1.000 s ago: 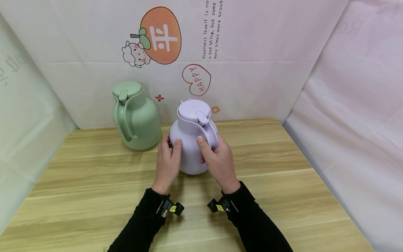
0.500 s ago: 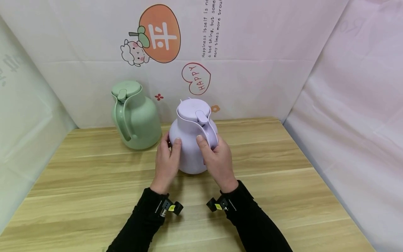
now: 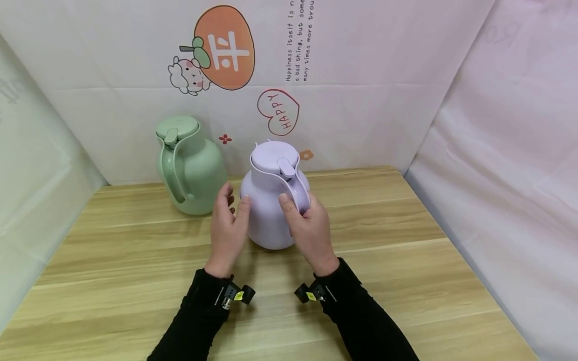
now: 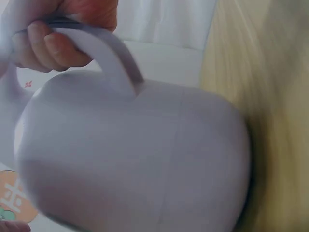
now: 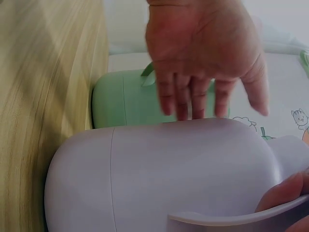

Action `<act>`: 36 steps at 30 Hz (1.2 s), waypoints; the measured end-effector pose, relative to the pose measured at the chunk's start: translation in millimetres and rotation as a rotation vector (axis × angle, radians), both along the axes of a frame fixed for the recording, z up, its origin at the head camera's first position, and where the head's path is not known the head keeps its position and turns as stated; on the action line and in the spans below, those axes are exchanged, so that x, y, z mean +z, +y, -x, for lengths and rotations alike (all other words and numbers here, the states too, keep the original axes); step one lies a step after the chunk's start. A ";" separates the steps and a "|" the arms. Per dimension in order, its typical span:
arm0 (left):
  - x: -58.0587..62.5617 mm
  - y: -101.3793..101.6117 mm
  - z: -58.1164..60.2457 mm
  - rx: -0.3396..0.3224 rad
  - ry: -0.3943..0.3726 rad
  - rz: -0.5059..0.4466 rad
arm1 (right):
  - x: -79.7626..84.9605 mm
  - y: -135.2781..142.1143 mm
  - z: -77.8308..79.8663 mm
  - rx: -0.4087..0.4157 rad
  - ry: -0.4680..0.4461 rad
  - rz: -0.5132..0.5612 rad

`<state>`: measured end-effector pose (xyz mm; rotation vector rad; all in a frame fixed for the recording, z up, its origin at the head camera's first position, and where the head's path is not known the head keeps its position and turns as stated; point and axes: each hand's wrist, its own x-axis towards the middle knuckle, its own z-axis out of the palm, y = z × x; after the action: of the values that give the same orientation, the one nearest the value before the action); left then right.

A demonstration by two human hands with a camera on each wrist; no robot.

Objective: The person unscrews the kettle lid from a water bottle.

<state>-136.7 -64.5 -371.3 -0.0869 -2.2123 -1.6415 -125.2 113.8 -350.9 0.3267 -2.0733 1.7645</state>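
A lavender vacuum jug [image 3: 266, 220] with a lid and thumb lever stands upright on the wooden table, its handle [image 3: 301, 193] turned toward the near right. My right hand [image 3: 312, 233] grips that handle; in the left wrist view the fingers [image 4: 58, 50] curl round it, and the thumb lies along it in the head view. My left hand [image 3: 227, 233] is just left of the jug body, fingers loosely extended and apart. The right wrist view shows its spread palm [image 5: 205, 43] beside the jug [image 5: 159, 164]; whether a fingertip still touches, I cannot tell.
A green jug [image 3: 198, 170] of the same shape stands at the back left, close behind my left hand. Behind both jugs hangs a white printed cloth [image 3: 361, 110] along the table's back edge. More white cloth [image 3: 510, 165] borders the right side. Bare wood [image 3: 126, 260] shows at left.
My left hand has come off the lavender jug's side and moved slightly left. The right hand keeps its grip on the handle, and the jug stays in place as the head view shifts a little.
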 end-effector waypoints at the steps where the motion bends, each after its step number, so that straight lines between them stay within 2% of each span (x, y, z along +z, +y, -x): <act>1: 2.4 -1.6 -0.4 0.008 0.026 0.008 | 0.1 -0.2 -0.1 0.000 0.000 0.002; 6: 21.2 -10.6 -0.2 0.014 0.161 0.048 | 0.1 -0.7 0.1 -0.003 -0.008 0.000; 12: 52.7 -19.6 6.3 0.015 0.344 0.190 | 0.7 -0.5 -0.3 -0.007 -0.016 -0.001; 19: 89.4 -22.7 17.5 -0.054 0.452 0.383 | 0.8 -0.8 0.2 -0.015 -0.023 0.000; 23: 110.0 -21.5 25.4 -0.131 0.471 0.516 | 1.5 -1.3 -0.4 -0.022 -0.030 -0.004; 28: 132.3 -17.4 34.9 -0.281 0.443 0.684 | 1.3 0.3 -0.5 -0.025 -0.028 -0.004; 33: 148.8 -13.0 44.9 -0.433 0.383 0.809 | 0.5 1.1 0.9 -0.024 -0.011 -0.012; 36: 154.2 -10.1 49.3 -0.488 0.316 0.868 | 0.2 1.7 1.4 -0.029 -0.008 -0.014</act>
<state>-186.0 -74.6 -217.2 -1.0949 -2.5744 -0.6368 -126.6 115.5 -350.7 0.2923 -2.0863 1.7380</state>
